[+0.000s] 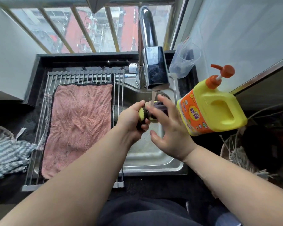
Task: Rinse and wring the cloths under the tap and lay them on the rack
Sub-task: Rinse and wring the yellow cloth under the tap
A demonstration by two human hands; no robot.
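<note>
Detergent bottle [208,101] label — perhaps "KEON"

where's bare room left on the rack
Bare rack bars behind the pink cloth, plus a narrow strip between it and the open sink. Crowded under the tap: left hand grips the yellow cloth, right hand touches it.

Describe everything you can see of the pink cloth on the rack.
The pink cloth is rectangular and fluffy, like microfibre towelling, with dark edging visible along its top and right sides. It lies spread flat but creased on the metal rack, covering most of its rods, to the left of the open part of the sink.
</note>
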